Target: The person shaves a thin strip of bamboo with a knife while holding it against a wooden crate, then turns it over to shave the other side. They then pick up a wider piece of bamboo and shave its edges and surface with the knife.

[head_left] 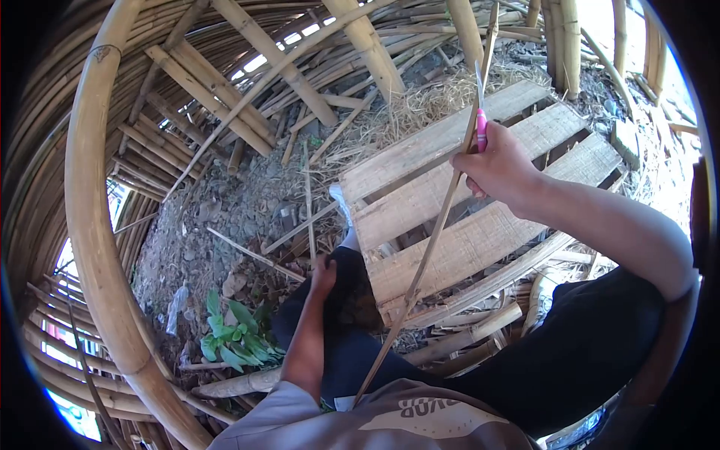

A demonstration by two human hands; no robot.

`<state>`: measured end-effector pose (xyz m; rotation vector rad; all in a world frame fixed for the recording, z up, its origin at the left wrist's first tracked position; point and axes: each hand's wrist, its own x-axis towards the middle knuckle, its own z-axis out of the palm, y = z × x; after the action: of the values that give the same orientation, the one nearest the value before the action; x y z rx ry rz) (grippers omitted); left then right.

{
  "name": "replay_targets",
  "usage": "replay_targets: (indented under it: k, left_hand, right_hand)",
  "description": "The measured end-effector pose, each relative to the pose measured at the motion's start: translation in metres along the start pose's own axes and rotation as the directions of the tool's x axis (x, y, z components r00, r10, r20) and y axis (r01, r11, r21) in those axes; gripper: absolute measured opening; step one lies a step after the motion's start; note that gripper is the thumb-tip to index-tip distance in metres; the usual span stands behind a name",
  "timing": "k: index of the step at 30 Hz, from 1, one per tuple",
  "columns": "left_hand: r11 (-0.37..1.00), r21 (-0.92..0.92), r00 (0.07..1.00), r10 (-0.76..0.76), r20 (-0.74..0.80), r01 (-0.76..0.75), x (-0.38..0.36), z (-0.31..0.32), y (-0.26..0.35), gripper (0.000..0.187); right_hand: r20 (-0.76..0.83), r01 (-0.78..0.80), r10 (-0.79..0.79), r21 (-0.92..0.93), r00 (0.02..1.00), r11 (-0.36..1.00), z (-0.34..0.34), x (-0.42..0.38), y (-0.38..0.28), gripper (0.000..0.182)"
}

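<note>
My right hand (501,161) is closed round a knife with a pink handle (481,129), its narrow blade pointing away from me. The same hand grips a long bamboo strip (429,259), with the blade lying along it. From beyond the hand, the strip slants down over a slatted wooden pallet (442,262) to my lap, its near end at my shirt. My left hand (324,275) rests at my bent left knee, its fingers mostly hidden. Close beyond it, a thin stick (310,199) lies on the ground.
A thick bamboo pole (94,217) curves up the left side. Bamboo posts (366,49) and stacked poles stand at the back. Green leaves (238,336) lie on the soil at left, near a crumpled plastic piece (177,310). Straw (442,94) covers ground behind the pallet.
</note>
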<state>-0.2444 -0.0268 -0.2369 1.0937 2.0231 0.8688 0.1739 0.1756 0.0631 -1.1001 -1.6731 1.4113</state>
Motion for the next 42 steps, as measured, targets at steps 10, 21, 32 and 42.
replay_targets:
  k: [10, 21, 32, 42]
  left_hand:
    - [0.468, -0.879, 0.996, 0.034, -0.088, -0.093, 0.028, -0.106, 0.027, 0.057]
    - [0.647, -0.532, 0.738, 0.672, 0.059, -0.546, -0.129, 0.046, 0.257, 0.055]
    - [0.305, -0.873, 0.805, 0.354, 0.476, 0.381, -0.125, 0.019, 0.232, 0.042]
    - [0.213, -0.821, 0.753, 0.328, 0.571, 0.53, -0.128, -0.005, 0.222, 0.045]
  right_hand:
    - [-0.008, -0.085, 0.085, -0.014, 0.996, 0.996, 0.021, 0.011, 0.009, 0.019]
    - [0.312, 0.179, -0.206, 0.111, 0.928, 0.978, 0.057, 0.033, -0.012, 0.029]
    - [0.168, 0.515, -0.5, -0.464, 0.85, 0.72, 0.07, 0.057, -0.028, 0.043]
    - [0.721, 0.817, -0.384, -0.516, 0.577, 0.259, 0.117, 0.045, 0.004, 0.036]
